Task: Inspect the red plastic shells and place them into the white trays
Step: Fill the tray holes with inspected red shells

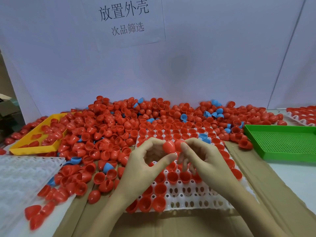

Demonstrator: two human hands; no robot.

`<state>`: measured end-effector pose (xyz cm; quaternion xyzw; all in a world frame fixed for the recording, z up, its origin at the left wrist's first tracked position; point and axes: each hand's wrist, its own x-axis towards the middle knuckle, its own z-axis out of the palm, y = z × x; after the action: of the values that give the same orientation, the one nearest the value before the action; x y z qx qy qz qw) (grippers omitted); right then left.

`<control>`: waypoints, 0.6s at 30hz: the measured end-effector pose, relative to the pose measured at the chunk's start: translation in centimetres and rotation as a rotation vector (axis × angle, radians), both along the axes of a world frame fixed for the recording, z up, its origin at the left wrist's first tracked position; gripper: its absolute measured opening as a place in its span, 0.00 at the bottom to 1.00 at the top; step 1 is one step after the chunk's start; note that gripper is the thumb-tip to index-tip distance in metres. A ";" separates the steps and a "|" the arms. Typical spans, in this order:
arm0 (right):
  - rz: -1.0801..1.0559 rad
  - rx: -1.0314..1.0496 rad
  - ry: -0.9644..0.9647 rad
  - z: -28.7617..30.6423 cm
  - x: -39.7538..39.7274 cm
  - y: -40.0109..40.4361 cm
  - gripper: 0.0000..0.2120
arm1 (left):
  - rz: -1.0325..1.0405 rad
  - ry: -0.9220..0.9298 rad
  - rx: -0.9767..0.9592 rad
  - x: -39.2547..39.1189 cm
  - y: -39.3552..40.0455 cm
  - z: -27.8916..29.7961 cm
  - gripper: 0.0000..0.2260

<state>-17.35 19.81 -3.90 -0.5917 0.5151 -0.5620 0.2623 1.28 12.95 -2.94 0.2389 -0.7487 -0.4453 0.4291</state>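
Observation:
A big heap of red plastic shells (119, 124) covers the back of the table, with a few blue shells (212, 113) mixed in. In front of it lies a white tray (186, 197) with red shells seated in many of its pockets. Above this tray my left hand (145, 161) pinches a red shell (169, 146) between thumb and fingertips. My right hand (203, 158) holds a second red shell (178, 144) right against the first. Both hands hover over the tray's middle.
A yellow tray (34, 146) with some red shells sits at the left. A green perforated tray (283, 142) stands at the right. Another white tray (22, 175) lies front left, and a filled one (304, 115) far right. Brown cardboard (171, 224) covers the table.

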 end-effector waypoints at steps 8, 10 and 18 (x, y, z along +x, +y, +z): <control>0.020 0.078 0.028 -0.5 0.0 0.0 0.16 | 0.016 0.010 -0.026 -0.1 0.3 -0.2 0.07; 0.009 0.090 0.087 -0.7 0.1 0.0 0.15 | -0.005 0.001 -0.022 -0.1 0.2 -0.3 0.05; 0.084 0.011 0.086 0.0 -0.1 0.3 0.18 | -0.126 -0.015 0.073 0.1 -0.3 -0.6 0.05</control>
<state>-17.42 20.09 -3.89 -0.6349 0.5038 -0.5215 0.2666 1.39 12.64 -3.58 0.2101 -0.7486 -0.4968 0.3855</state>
